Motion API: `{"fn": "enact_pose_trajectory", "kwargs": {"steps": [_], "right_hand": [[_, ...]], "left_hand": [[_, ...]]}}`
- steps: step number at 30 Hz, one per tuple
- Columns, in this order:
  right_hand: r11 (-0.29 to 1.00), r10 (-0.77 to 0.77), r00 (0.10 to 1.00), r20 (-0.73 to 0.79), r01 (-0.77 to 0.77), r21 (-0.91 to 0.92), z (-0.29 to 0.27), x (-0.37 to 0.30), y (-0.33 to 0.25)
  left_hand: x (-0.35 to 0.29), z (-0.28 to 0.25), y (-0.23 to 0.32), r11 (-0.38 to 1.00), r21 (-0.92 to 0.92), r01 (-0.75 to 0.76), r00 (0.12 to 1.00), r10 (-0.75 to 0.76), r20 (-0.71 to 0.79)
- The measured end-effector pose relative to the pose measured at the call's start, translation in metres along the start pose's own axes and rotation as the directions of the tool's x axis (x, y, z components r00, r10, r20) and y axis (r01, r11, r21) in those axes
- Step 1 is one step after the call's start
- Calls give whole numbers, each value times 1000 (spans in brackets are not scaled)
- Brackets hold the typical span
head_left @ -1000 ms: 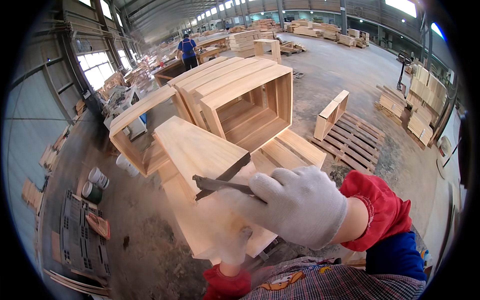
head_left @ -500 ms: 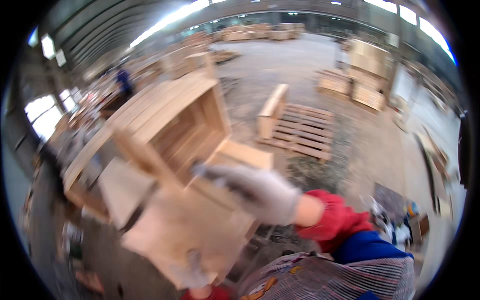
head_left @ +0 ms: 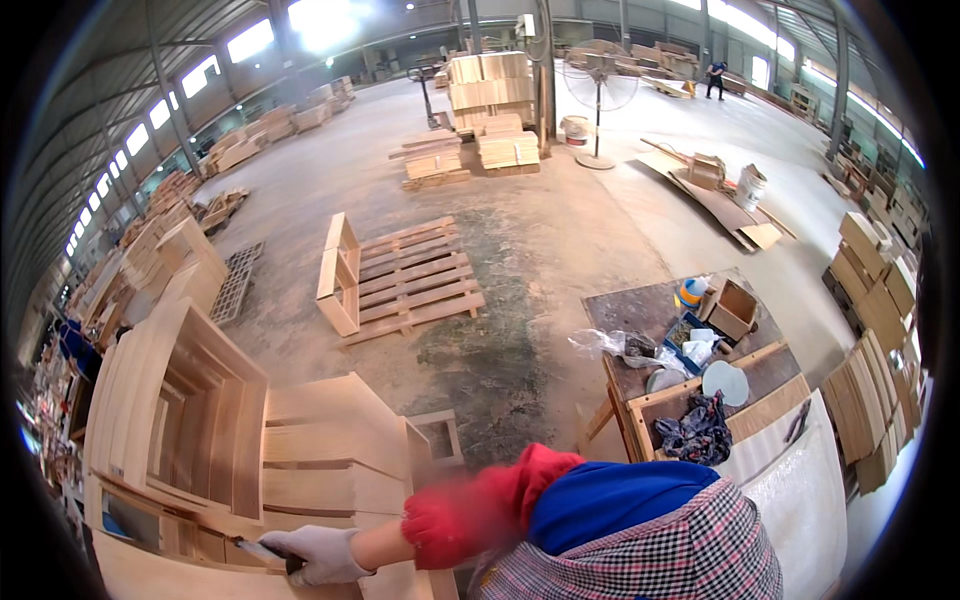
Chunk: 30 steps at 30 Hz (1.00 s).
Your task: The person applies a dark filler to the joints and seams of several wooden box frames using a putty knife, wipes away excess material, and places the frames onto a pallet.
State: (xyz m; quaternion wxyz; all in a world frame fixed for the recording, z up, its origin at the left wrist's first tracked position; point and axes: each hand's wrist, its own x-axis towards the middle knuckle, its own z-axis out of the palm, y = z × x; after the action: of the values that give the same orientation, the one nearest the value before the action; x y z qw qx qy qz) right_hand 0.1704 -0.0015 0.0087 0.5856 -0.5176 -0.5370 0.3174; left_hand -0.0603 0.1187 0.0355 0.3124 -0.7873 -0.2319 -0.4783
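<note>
My right hand, in a white glove, is closed round a dark-handled tool with a flat, pale blade, possibly a scraper or putty knife. Its blade points left, close against the wooden slats below the open wooden box frame. Beside that frame, slanting wooden panels lie just beyond my hand. My right arm reaches across from the lower middle in a red cuff and blue sleeve. My left hand does not show.
A slatted pallet holds an upright wooden frame. At right stands a worktable with a cardboard box, plastic bags and a round pale disc. Farther off are stacked boards and a standing fan.
The view has swung to the right, so the box frame sits farther left. My right hand now shows low beside the wood, a tool visible in it. My left hand has left the view.
</note>
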Motion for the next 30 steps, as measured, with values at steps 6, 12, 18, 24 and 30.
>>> {"fn": "enact_pose_trajectory", "kwargs": {"steps": [6,12,18,24,30], "right_hand": [[1000,4,999,-42,-4,0,-5,11,-13],[997,-30,1000,3,30,-69,1,32,-30],[950,-53,998,-33,40,-311,-29,-15,-68],[813,-63,972,225,181,-554,-34,-78,-80],[791,6,918,396,238,-564,-11,-82,-91]], "left_hand": [[-105,51,-59,706,-489,513,857,-452,247],[-90,31,9,649,-552,523,851,-435,295],[-39,9,27,739,-568,363,931,-316,183],[-14,17,36,338,-823,456,849,-442,289],[0,16,41,-7,-862,508,732,-525,435]]}}
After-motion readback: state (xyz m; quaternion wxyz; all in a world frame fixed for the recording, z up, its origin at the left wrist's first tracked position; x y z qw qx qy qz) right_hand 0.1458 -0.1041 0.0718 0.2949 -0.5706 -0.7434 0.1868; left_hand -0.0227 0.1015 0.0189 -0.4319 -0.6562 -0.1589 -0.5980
